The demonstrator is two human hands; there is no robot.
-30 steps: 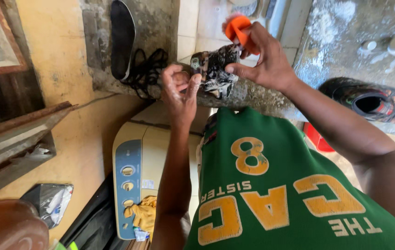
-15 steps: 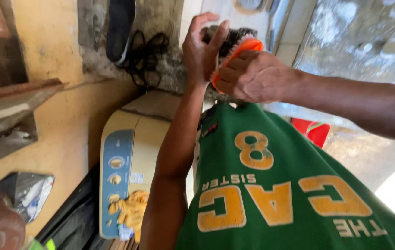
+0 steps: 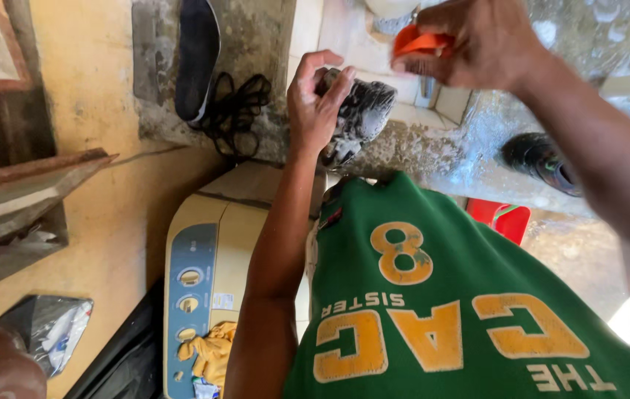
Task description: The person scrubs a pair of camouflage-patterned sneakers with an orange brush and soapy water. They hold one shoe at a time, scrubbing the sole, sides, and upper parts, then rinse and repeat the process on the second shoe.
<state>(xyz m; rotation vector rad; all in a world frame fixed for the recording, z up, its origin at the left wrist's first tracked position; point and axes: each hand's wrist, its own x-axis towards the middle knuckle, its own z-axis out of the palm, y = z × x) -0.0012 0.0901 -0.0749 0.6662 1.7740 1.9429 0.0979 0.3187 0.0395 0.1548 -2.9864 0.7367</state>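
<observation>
Soapy dark shoe (image 3: pixel 363 111) gripped in left hand (image 3: pixel 316 103), right hand (image 3: pixel 477 44) just above, clutching orange brush (image 3: pixel 420 43)

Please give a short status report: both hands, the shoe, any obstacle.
Left hand grips soapy dark shoe. Right hand holds orange brush just above it. Nothing between them.

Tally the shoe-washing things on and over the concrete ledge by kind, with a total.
Soapy shoe held in the left hand: 1
Dark shoe lying on the wet ledge: 1
Orange brush in the right hand: 1
Insole: 1
Black laces, bundle: 1
Total: 5
</observation>
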